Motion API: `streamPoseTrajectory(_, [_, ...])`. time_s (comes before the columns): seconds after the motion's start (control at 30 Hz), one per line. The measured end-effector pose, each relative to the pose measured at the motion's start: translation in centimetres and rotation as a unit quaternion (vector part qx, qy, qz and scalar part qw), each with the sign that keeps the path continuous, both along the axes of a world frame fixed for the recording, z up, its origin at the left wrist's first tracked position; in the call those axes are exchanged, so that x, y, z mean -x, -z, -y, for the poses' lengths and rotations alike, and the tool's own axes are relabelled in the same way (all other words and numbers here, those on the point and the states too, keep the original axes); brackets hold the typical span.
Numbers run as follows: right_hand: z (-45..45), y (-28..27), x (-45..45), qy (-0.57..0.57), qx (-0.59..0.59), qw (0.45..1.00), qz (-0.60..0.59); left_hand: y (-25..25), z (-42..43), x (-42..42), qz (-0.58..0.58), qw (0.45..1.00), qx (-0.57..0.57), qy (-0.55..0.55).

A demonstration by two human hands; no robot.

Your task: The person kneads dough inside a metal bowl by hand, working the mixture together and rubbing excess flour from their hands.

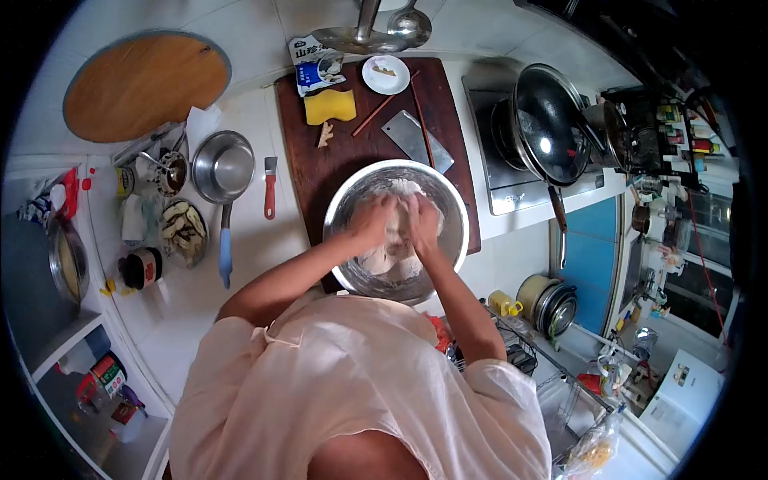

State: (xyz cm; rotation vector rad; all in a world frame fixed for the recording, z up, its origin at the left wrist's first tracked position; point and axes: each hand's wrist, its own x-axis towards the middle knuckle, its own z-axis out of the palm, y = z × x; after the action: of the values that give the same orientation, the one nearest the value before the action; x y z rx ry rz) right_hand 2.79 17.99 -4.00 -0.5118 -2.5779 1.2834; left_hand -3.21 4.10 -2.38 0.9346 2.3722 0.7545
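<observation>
Steel mixing bowl on the near half of a dark red-brown board, with pale flour inside. Both hands down in the bowl, left hand toward its left side, right hand just beside, knuckles up over the flour. Close together, fingertips hidden; impossible to tell from above whether touching each other or closed on any of it. Beyond the bowl, flat on the board, a cleaver, with one chopstick across the blade and another chopstick slanting away to the left. Farther left, a piece of ginger just below a yellow sponge, near a small white plate. Left of the board, a red-handled tool and a saucepan. Well to the right, a black wok over the stove.
</observation>
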Motion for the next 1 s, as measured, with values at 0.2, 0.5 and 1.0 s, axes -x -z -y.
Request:
streamPoseTrajectory(0.2, [4.5, -5.2, -4.9, 0.029, -0.039, 0.998, -0.035, -3.6, 3.3, -5.2, -0.038, 0.995, -0.077, 0.047])
streamPoseTrajectory(0.5, [3.3, 1.4, -1.0, -0.019, -0.164, 0.984, -0.065, 3.8, 0.3, -2.6, -0.206, 0.977, -0.016, -0.057])
streamPoseTrajectory(1.0, [0.8, 0.9, 1.4, -0.046, -0.112, 0.992, -0.020, 1.1, -0.7, 0.3, 0.027, 0.994, 0.094, -0.045])
